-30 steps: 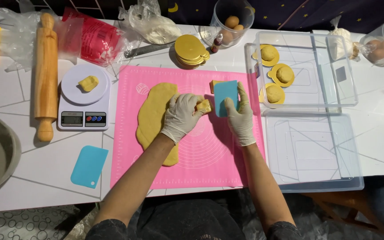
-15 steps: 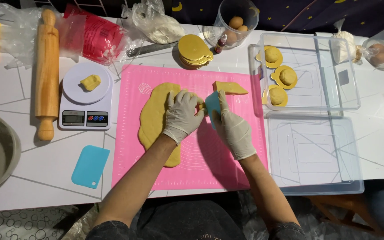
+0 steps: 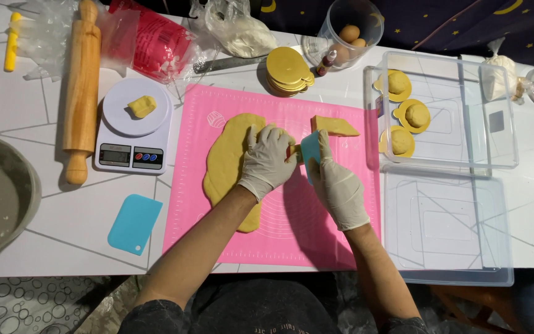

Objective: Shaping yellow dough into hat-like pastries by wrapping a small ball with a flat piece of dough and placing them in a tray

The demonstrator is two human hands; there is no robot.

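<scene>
left hand (image 3: 268, 159): gloved, fingers together and pressed flat on the right edge of the rolled yellow dough sheet (image 3: 230, 164), pinning it to the pink mat (image 3: 279, 235)

right hand (image 3: 336, 185): gloved too, closed around a light blue scraper (image 3: 309, 149), blade standing on edge right at the dough's rim, next to the left fingers

what changed: a second ago the scraper was up near a small bit of dough between both hands; now that bit lies alone as a cut wedge (image 3: 334, 126), apart from the sheet, and the scraper has dropped back to the main sheet

my read: looks like one portion is off and the next cut is being lined up

scale (image 3: 132, 133): left of the mat, small yellow lump sitting on its plate

clear tray (image 3: 465, 162): right side, three dough balls on gold discs

other stuff on the table (image 3: 44, 241): rolling pin (image 3: 81, 86) by the scale, a second blue scraper (image 3: 134, 224) lying unused at the mat's lower left corner
</scene>
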